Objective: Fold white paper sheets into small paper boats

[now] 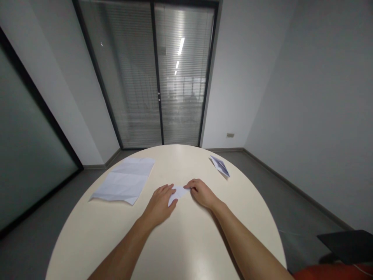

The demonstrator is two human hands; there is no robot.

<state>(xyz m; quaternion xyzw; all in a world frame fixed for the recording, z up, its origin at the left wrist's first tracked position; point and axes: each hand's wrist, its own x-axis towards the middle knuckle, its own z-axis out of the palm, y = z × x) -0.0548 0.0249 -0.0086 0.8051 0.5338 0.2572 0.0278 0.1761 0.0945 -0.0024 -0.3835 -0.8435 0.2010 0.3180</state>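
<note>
A small piece of folded white paper (pixel 178 192) lies on the round table between my hands. My left hand (pixel 161 203) rests over its left end, fingers stretched forward and thumb apart along the near side. At the right end, the fingertips of my right hand (pixel 201 192) are closed on the paper's corner, with the other fingers curled in. Part of the paper is hidden under the left hand. To the left, apart from my hands, is a large creased white sheet (pixel 124 179) with its edges slightly lifted.
A folded paper with a dark printed picture (pixel 220 166) lies near the table's right edge. The cream round table (pixel 186 241) has a curved rim. Beyond stand glass doors with blinds (pixel 180 112). A dark flat object (pixel 346 245) and something red (pixel 329 272) are at lower right.
</note>
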